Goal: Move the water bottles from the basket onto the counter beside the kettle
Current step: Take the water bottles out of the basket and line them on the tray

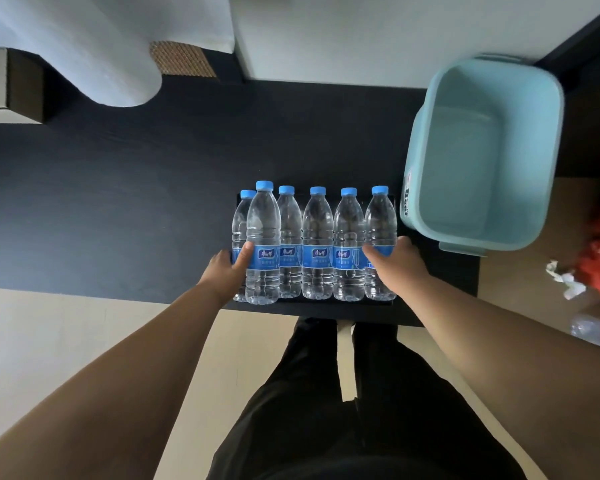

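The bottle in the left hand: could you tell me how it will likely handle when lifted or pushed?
The bottle in the left hand looks full, so probably heavy for its size. Tall and narrow, it may tip if pushed high. Its thin ribbed wall likely gives slightly under grip.

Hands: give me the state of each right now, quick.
Left hand: grips the front bottle, second from the left.
Right hand: grips the end bottle, farthest right in the row.
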A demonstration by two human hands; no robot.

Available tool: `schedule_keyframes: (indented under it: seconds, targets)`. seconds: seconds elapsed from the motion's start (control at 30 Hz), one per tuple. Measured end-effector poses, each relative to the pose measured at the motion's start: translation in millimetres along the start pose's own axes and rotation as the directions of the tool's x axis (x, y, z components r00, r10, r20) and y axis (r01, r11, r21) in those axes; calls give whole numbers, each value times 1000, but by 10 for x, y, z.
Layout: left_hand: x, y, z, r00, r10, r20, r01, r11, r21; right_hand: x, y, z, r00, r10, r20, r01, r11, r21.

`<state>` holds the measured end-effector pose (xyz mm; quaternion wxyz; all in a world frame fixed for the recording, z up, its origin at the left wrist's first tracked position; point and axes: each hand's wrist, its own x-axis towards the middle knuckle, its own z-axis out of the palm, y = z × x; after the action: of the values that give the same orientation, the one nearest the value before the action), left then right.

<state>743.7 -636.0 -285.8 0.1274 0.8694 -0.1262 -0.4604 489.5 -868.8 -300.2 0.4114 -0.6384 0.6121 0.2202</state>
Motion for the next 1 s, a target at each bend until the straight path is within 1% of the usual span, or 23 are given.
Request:
schedule_keyframes:
  seconds: [0.1,0.17,0.27,0.33,0.4,0.47,0.57,0.67,0.77,0.87,1.0]
  targets:
    - [-30,9,25,999,-32,31,37,987,-158,2,-40,85,993,117,-21,-109,965,239]
    - [-33,29,69,992,-101,75,118,951,-285,-1,-91,141,981,192,-21,-173,920,352]
    - [-20,66,109,969,-188,160,244,826,-508,15,-112,133,970,242,32,-230,862,451]
    - [7,78,80,950,-207,232,306,752,-584,43,-97,59,967,237,89,-249,834,492]
    - [39,83,2,934,-184,305,343,695,-632,87,-94,-3,960,248,130,-279,810,515]
    - [77,97,-86,922,-136,362,352,685,-638,128,-104,-23,952,266,149,-304,805,509]
    - [132,131,-176,905,-71,419,338,719,-607,137,-99,-11,956,265,127,-293,827,481]
    - [125,190,-175,875,-40,482,348,745,-570,82,-93,-24,958,263,117,-285,810,513]
    - [96,221,-183,864,-49,501,354,767,-535,85,-35,-23,959,257,116,-278,800,531]
    - [102,189,-208,862,-46,504,353,769,-533,65,16,12,964,239,117,-263,787,558]
    - [78,168,-226,869,10,494,305,776,-552,36,32,-1,968,229,100,-244,782,573]
